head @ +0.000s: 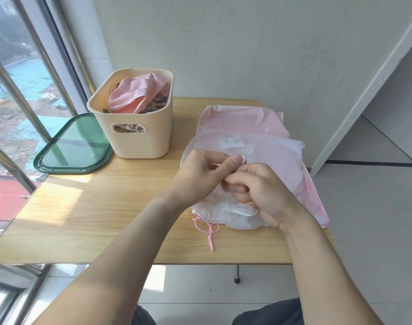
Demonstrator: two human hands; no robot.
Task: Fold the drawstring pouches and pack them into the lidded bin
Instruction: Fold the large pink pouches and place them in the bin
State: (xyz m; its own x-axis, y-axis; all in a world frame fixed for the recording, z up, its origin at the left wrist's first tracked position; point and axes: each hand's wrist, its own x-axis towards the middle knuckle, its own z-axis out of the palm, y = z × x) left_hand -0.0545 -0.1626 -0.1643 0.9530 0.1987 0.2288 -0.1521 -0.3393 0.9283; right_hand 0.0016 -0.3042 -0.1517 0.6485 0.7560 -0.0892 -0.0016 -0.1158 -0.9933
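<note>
pouches (247, 127) lie in a loose stack on the right half of the wooden table (94, 219), pale pink and translucent white, one over another, the far edges reaching toward the wall and the right edge hanging a little past the table's side. both hands meet over the near part of the stack. the left hand (200, 174) has its fingers curled, thumb and forefinger pinching a small bit of white material at the top pouch. the right hand (259, 191) is curled too, its fingers tucked in and gripping the same top pouch just beside the left thumb; what exactly sits inside its fingers is hidden. under the hands the white gathered mouth of a pouch (226, 213) bunches up near the table's front edge, and a pink drawstring (208, 229) trails out from it in loops onto the bare wood.

to the left, at the back of the table, stands a cream bin (139, 137) with a cut-out handle, its top open, a crumpled pink pouch (137, 95) sitting on other fabric inside. the green lid (73, 146) lies flat on the table just beside the bin's left side, by the window (19, 90).
</note>
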